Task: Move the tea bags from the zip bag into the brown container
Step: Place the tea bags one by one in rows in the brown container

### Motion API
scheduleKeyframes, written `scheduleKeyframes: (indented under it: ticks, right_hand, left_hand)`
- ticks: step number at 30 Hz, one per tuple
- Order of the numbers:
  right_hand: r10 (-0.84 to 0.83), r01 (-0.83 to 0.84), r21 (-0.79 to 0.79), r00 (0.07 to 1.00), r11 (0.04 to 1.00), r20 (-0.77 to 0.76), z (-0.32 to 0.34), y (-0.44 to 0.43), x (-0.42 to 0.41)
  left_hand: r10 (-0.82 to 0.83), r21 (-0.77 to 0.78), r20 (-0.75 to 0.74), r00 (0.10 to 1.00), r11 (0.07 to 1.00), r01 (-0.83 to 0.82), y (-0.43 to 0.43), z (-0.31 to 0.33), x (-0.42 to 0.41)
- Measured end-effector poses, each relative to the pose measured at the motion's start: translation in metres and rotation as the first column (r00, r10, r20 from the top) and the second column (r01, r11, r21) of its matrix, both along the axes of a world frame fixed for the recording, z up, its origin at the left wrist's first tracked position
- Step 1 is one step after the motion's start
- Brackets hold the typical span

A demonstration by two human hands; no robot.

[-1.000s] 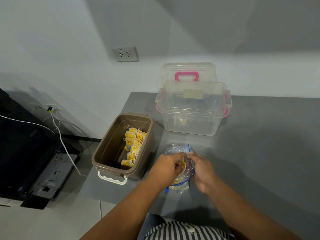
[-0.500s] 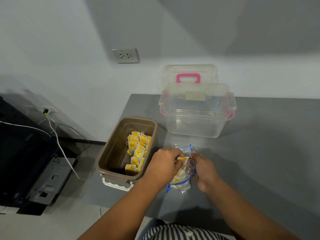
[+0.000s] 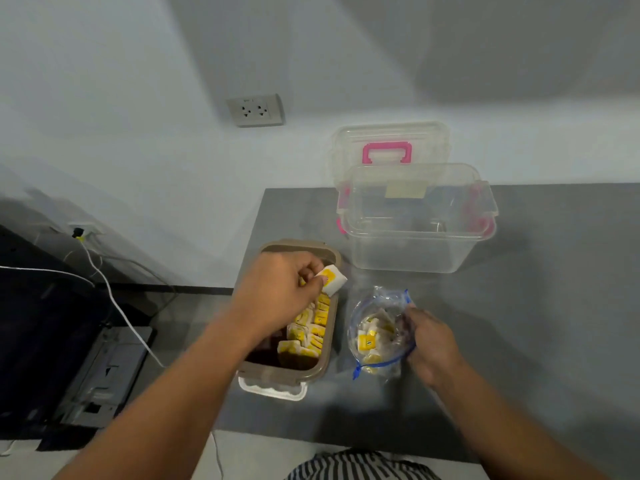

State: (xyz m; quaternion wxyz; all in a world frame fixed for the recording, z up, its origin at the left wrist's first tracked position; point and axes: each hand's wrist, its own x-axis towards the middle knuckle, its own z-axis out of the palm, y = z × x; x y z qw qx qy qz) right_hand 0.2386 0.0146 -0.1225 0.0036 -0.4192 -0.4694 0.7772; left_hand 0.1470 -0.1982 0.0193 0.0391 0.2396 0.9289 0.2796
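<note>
A striped shirt point(image 3: 363, 467) shows at the near edge, and both forearms reach out from it over the grey table point(image 3: 554, 323). The right hand point(image 3: 431, 344) rests on the table to the right. Its fingers are curled on the blue-edged rim of the zip bag point(image 3: 388, 303) and hold the mouth open. The zip bag lies just right of the container, and loose tea bags point(image 3: 367, 342) with yellow tags are still inside it. The brown container point(image 3: 277, 375) stands at the table's left edge, with a white handle point(image 3: 273, 392) at its near end. A row of tea bags point(image 3: 313, 329) is packed along its right wall. The left hand point(image 3: 277, 292) hangs over the far half of the container, and its thumb and fingertips pinch one tea bag point(image 3: 333, 279) above the right rim. Beyond these stands a clear box point(image 3: 419, 233) with pink clasps. Its lid point(image 3: 388, 152), which has a pink handle, leans on the wall behind it. A socket point(image 3: 255, 110) sits on the wall further left. Off the table to the left, a white cable point(image 3: 117, 306) runs down over a dark machine point(image 3: 34, 323).
</note>
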Motion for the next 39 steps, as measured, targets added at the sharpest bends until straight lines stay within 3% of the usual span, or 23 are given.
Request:
scheduleKeyframes:
  ticks: [6, 12, 15, 19, 28, 32, 39]
  right_hand:
    - [-0.043, 0.043, -0.025, 0.999, 0.999, -0.017, -0.001, -0.010, 0.002]
    - [-0.037, 0.037, -0.010, 0.999, 0.999, -0.011, -0.005, -0.017, 0.004]
    - [-0.054, 0.054, -0.022, 0.998, 0.998, -0.019, -0.009, -0.020, 0.006]
    - [-0.114, 0.109, -0.094, 0.993, 0.990, -0.043, -0.009, -0.024, 0.004]
    - [-0.109, 0.095, -0.162, 0.991, 0.982, -0.079, -0.021, -0.030, 0.006]
    - [-0.096, 0.060, -0.284, 0.988, 0.957, -0.117, -0.035, -0.024, 0.010]
    - [-0.062, -0.005, -0.340, 0.981, 0.940, -0.185, -0.051, -0.015, 0.014]
  left_hand:
    - [-0.185, -0.309, 0.001, 0.983, 0.935, 0.176, -0.047, -0.009, -0.049]
    - [-0.263, -0.469, 0.071, 0.962, 0.843, 0.264, -0.055, -0.020, -0.077]
    - [-0.320, -0.604, 0.108, 0.941, 0.731, 0.318, -0.043, -0.025, -0.083]
    - [-0.450, -0.757, 0.169, 0.877, 0.510, 0.408, -0.026, -0.038, -0.084]
    - [-0.510, -0.842, 0.343, 0.789, 0.205, 0.498, -0.002, -0.067, -0.087]
    - [-0.549, -0.878, 0.304, 0.778, 0.155, 0.453, 0.004, -0.071, -0.091]
    - [-0.599, -0.903, 0.194, 0.777, 0.201, 0.380, 0.006, -0.070, -0.100]
